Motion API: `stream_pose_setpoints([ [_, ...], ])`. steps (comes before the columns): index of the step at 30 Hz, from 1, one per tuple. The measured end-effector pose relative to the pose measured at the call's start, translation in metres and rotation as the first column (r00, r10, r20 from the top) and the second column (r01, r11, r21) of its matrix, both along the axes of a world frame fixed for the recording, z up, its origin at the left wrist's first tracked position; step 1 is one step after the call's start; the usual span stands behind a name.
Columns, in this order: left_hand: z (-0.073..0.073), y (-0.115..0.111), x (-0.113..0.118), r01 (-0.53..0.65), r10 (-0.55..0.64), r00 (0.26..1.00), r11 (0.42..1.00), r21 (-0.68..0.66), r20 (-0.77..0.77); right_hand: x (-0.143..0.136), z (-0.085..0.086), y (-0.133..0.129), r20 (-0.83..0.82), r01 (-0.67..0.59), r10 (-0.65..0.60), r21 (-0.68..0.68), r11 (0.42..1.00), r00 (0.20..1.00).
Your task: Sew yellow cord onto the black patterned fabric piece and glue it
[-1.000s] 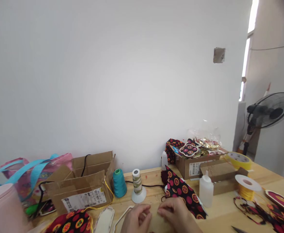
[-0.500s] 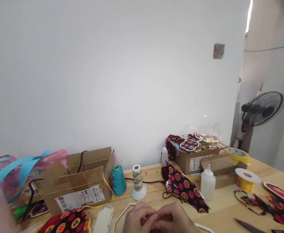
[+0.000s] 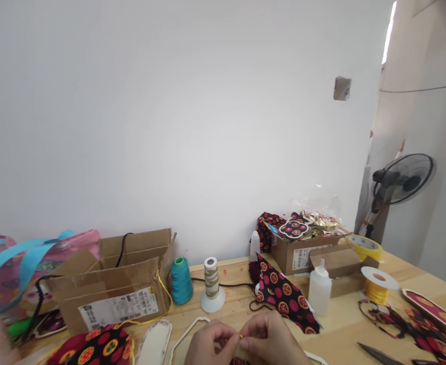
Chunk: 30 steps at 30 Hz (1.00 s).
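Your left hand [image 3: 207, 344] and right hand [image 3: 272, 342] meet fingertip to fingertip, pinching a short bit of yellow cord [image 3: 240, 336] at the near edge of the wooden table [image 3: 344, 324]. Just beyond lies patterned black fabric [image 3: 285, 299]; a white-based spool [image 3: 211, 286] stands farther left.

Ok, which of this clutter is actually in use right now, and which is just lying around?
In use:
- left hand and right hand, pinching a small yellow-gold piece

Lying about:
- teal thread cone
- white squeeze bottle
- yellow cord spool
- open cardboard box
- dark scissors
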<state>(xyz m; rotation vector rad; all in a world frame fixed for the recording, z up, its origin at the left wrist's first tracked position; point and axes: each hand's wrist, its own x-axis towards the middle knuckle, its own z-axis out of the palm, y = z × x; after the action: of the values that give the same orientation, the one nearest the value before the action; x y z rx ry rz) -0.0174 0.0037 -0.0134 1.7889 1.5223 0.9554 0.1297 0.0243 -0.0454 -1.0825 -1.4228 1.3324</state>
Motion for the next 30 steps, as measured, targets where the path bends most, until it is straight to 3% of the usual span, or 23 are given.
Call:
stream_pose_setpoints([
  [6, -0.007, 0.000, 0.004, 0.123, -0.018, 0.933, 0.955, -0.270, 0.359, 0.001, 0.017, -0.001, -0.199, -0.078, 0.048, -0.143, 0.987, 0.979],
  [12, -0.007, -0.003, 0.004, 0.116, 0.045, 0.899, 0.935, -0.336, 0.436, 0.000, 0.023, -0.004, -0.203, -0.142, 0.117, -0.114, 0.983, 0.972],
  [17, -0.009, -0.001, 0.000, 0.104, 0.018, 0.920, 0.952, -0.289, 0.391, -0.001, 0.024, -0.006, -0.229, -0.195, 0.174, -0.074, 0.978, 0.958],
  [22, -0.002, -0.001, -0.002, 0.104, -0.054, 0.953, 0.982, -0.155, 0.297, 0.001, 0.022, -0.005, -0.169, -0.141, 0.131, -0.048, 0.989, 0.977],
  [30, 0.005, -0.004, 0.000, 0.101, -0.085, 0.943, 0.994, -0.032, 0.322, 0.001, 0.024, -0.005, -0.144, -0.072, 0.072, 0.004, 0.997, 0.987],
])
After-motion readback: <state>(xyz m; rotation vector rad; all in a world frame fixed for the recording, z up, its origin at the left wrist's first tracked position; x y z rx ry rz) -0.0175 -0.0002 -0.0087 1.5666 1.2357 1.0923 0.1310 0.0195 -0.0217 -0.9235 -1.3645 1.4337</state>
